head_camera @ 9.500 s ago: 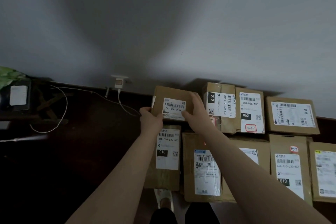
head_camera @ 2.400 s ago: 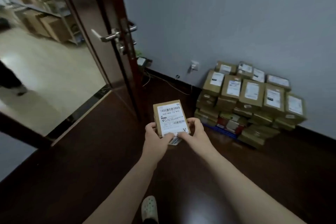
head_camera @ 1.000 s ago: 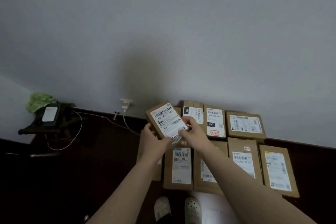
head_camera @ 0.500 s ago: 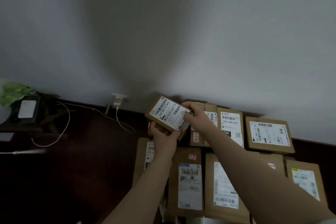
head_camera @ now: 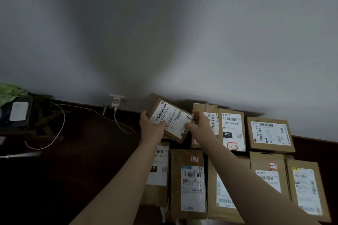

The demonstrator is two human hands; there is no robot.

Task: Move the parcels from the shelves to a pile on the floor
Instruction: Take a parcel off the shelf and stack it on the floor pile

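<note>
A small brown cardboard parcel (head_camera: 172, 120) with a white barcode label is held tilted above the back left corner of the pile of parcels (head_camera: 190, 179) on the floor. My left hand (head_camera: 151, 126) grips its left edge, thumb on the label. My right hand (head_camera: 199, 124) pinches its right corner near a handwritten Y. The pile is made of several brown labelled boxes stacked against the grey wall.
The grey wall (head_camera: 182, 42) stands right behind the pile. A wall socket with a plugged-in charger (head_camera: 116, 101) and a white cable (head_camera: 60, 126) lies to the left on the dark floor. A low dark stand (head_camera: 20, 113) with a white device and green cloth is at far left.
I walked up to the pile carrying the small parcel. In the last half second the parcel has dropped slightly toward the pile's back left corner, still tilted, both hands still on it.
</note>
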